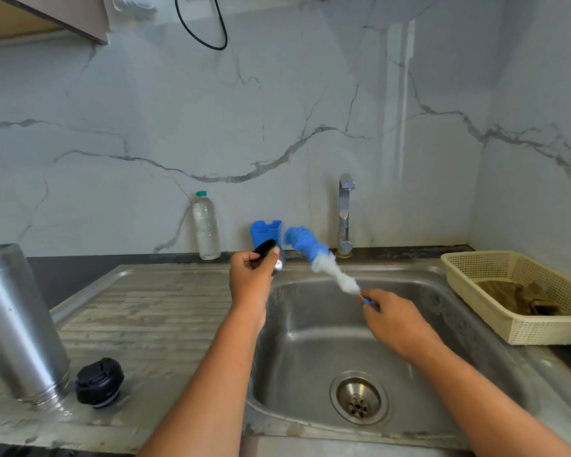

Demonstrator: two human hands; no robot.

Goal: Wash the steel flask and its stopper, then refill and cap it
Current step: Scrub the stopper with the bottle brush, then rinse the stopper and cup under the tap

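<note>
Gripping cup in left hand over sink; pinching brush handle in right hand. Leaving steel flask inverted on drainboard, stopper just beside. Likely risking cup slipping from fingers if wet.

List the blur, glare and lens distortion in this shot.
Head view: the blue-and-white brush in the right hand is smeared by motion, while the cap in the left hand looks fairly sharp; a pale reflection streaks the marble wall; the wide lens tilts the steel flask at the left edge.
</note>
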